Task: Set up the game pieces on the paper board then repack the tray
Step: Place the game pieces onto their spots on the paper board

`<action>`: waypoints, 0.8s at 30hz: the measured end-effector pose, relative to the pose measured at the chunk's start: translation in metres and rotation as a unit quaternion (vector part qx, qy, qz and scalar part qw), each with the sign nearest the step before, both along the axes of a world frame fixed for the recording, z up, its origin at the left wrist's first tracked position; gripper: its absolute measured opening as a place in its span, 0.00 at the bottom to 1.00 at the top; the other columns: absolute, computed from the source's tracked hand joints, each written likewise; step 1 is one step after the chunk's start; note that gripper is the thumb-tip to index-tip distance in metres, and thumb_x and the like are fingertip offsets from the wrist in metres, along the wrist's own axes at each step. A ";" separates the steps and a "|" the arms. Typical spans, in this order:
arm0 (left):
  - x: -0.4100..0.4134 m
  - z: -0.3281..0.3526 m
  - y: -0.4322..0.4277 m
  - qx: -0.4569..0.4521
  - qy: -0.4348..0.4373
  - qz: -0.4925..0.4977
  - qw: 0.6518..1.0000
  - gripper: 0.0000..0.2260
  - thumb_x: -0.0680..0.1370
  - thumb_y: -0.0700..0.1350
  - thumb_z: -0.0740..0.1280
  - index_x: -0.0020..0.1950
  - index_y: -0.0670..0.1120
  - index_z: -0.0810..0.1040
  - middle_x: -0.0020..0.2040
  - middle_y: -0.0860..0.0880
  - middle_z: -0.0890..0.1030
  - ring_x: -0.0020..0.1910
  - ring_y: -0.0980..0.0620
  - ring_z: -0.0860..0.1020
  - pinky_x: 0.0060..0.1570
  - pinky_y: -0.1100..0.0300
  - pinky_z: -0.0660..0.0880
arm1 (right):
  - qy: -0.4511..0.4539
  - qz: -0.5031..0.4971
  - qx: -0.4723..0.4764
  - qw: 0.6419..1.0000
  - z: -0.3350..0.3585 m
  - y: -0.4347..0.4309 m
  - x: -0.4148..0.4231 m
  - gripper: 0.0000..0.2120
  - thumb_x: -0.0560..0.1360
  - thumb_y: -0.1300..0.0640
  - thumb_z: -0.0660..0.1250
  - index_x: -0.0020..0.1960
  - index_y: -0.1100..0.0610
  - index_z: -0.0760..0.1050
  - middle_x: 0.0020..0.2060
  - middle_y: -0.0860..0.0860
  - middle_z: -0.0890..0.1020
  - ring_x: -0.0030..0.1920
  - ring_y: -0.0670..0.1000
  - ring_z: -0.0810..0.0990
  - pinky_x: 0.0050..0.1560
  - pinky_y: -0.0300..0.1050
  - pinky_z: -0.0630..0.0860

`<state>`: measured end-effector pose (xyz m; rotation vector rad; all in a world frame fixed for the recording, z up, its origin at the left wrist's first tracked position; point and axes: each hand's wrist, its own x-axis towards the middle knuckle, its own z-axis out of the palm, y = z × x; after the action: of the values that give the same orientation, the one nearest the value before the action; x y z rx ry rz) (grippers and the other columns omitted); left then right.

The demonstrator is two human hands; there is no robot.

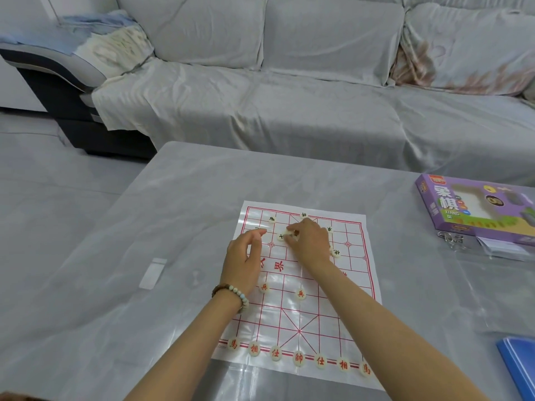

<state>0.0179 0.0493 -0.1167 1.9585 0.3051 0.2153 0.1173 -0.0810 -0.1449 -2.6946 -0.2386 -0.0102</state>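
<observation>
Red xiangqi pieces (299, 358) line the 6 o'clock edge of the paper board (327, 328). At 12 o'clock, the right hand (309, 241) pinches a black-marked piece (282, 236). The left hand (244, 261) curls beside it, grip unclear. Setup seems to be midway; next, the piece needs seating on its intersection.

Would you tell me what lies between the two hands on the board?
Between left hand and right hand lies one pale, black-marked piece, in the head view.

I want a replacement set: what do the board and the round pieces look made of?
The board looks like thin paper, perhaps glossy-coated: fold creases and sheen show. The pieces look like cream plastic, from their uniform colour and smooth faces; resin is possible.
</observation>
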 end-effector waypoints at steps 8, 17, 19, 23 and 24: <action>0.003 0.008 0.008 -0.013 -0.020 -0.001 1.000 0.14 0.81 0.50 0.55 0.61 0.50 0.75 0.59 0.53 0.77 0.59 0.55 0.73 0.58 0.62 0.70 | 0.102 -0.065 0.349 0.929 0.039 -0.002 -0.009 0.10 0.74 0.50 0.68 0.49 0.55 0.82 0.44 0.48 0.84 0.41 0.43 0.78 0.43 0.36 0.73; -0.001 0.020 -0.014 -0.120 -0.017 -0.019 0.992 0.07 0.75 0.46 0.68 0.51 0.47 0.81 0.44 0.53 0.82 0.43 0.61 0.79 0.42 0.74 0.74 | 0.332 -0.042 0.519 0.787 0.066 -0.024 -0.062 0.11 0.73 0.50 0.69 0.51 0.55 0.81 0.43 0.48 0.85 0.42 0.45 0.79 0.47 0.41 0.72; -0.003 0.021 -0.017 -0.137 0.001 -0.027 0.990 0.08 0.74 0.46 0.69 0.51 0.46 0.82 0.44 0.52 0.83 0.44 0.60 0.79 0.41 0.73 0.75 | 0.290 -0.034 0.491 0.821 0.067 -0.030 -0.066 0.09 0.73 0.51 0.69 0.51 0.53 0.81 0.43 0.48 0.85 0.43 0.46 0.80 0.47 0.41 0.73; -0.005 0.027 -0.026 -0.147 0.030 -0.034 0.988 0.06 0.74 0.47 0.68 0.49 0.47 0.82 0.41 0.55 0.81 0.41 0.61 0.78 0.35 0.75 0.73 | 0.149 0.023 0.419 0.896 0.067 -0.042 -0.075 0.08 0.73 0.55 0.70 0.51 0.47 0.80 0.39 0.45 0.84 0.38 0.40 0.80 0.40 0.31 0.74; -0.004 0.028 -0.029 -0.154 0.038 -0.033 0.987 0.06 0.74 0.47 0.68 0.48 0.48 0.82 0.41 0.55 0.81 0.40 0.62 0.77 0.34 0.74 0.73 | 0.119 0.041 0.391 0.912 0.066 -0.045 -0.076 0.09 0.73 0.55 0.70 0.52 0.47 0.79 0.40 0.44 0.83 0.38 0.40 0.79 0.40 0.30 0.74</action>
<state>0.0137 0.0202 -0.0890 1.6696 0.3031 0.0461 0.0417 -0.1261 -0.0790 -1.8623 -0.2119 0.2035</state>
